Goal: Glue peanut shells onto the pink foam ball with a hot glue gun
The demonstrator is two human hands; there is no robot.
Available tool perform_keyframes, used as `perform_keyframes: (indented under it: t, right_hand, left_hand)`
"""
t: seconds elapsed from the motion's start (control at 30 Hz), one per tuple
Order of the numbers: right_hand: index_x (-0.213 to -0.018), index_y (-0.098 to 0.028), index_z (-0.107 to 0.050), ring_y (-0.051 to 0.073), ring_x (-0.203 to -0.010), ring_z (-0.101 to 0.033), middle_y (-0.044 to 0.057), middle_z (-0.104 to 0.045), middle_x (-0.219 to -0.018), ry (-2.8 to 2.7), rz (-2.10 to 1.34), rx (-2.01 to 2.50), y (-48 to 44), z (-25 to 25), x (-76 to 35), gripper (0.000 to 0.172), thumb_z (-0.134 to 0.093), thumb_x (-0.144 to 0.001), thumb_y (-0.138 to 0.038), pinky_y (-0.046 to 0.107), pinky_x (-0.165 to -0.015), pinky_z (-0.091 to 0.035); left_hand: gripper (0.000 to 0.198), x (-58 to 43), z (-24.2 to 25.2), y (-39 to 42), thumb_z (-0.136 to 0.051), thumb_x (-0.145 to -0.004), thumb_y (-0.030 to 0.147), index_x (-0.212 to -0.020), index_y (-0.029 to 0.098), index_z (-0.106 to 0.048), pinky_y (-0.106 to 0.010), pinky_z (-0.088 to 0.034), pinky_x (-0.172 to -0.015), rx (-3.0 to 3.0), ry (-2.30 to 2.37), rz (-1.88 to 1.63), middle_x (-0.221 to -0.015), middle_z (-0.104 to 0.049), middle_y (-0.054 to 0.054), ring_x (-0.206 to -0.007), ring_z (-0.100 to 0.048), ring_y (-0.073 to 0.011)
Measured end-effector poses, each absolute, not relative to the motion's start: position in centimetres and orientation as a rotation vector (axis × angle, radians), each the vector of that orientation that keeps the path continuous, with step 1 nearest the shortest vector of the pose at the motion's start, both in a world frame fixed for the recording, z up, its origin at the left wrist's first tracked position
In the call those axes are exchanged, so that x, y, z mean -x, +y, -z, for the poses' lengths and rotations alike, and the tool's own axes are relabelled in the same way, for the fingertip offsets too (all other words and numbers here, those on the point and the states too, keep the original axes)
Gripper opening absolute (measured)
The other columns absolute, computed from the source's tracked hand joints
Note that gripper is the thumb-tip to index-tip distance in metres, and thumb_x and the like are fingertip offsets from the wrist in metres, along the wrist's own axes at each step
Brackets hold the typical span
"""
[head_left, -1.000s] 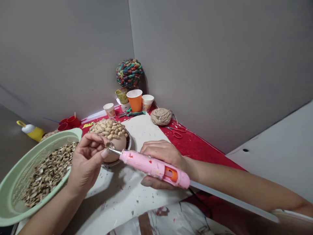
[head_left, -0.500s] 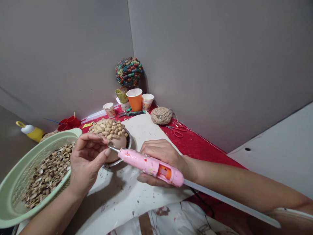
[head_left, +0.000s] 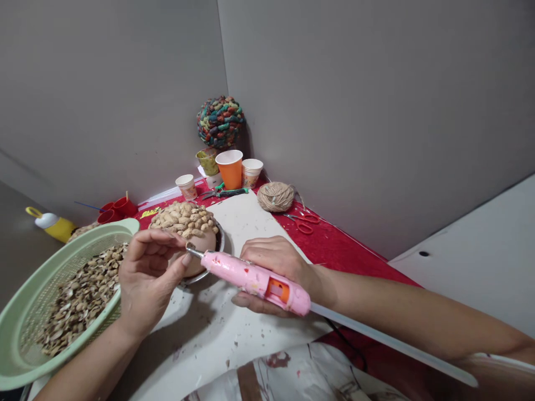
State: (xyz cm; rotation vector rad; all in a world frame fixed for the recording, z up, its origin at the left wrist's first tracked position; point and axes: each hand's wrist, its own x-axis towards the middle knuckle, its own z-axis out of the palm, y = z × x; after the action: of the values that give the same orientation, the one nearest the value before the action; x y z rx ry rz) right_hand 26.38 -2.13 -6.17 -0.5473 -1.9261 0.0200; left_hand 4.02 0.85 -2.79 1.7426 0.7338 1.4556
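Note:
My right hand [head_left: 284, 264] grips a pink hot glue gun [head_left: 254, 281], with a long clear glue stick [head_left: 397, 342] coming out of its back end. The metal nozzle points left, at a small peanut shell [head_left: 190, 246] pinched between the thumb and fingers of my left hand [head_left: 152, 273]. Tip and shell appear to touch. Just behind them sits a ball [head_left: 204, 242], tan and smooth below, its top covered with peanut shells [head_left: 184, 218]. It rests in a shiny round dish [head_left: 223, 245], partly hidden by my left hand.
A green basket [head_left: 12, 334] of shells stands at the left. Behind are a twine ball [head_left: 276, 197], red scissors [head_left: 304, 224], green-handled pliers [head_left: 234, 192], an orange cup [head_left: 229, 171] and a multicoloured ball [head_left: 220, 121]. White board [head_left: 251, 223] covers part of the red cloth [head_left: 343, 245].
The glue gun has shifted slightly left, and its orange stick-feed part shows a little differently in the window. My left hand still pinches the shell at the nozzle.

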Motion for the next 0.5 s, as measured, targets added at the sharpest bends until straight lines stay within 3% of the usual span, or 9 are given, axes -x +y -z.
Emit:
perform_keyframes:
  t: [0.5]
  right_hand:
    - [-0.066, -0.018, -0.047, 0.009, -0.052, -0.044, -0.003, -0.047, -0.057, -1.951, 0.007, 0.609, -2.39, 5.89, -26.56, 0.042, -0.059, -0.095, -0.046, 0.024, -0.052, -0.033]
  left_hand:
    - [0.029, -4.29, 2.81, 0.33, -0.082, -0.077, 0.014, -0.098, 0.028, -0.067, -0.024, -0.062, -0.083, -1.767, 0.798, -1.476, -0.093, -0.073, 0.0, -0.087, -0.071, -0.014]
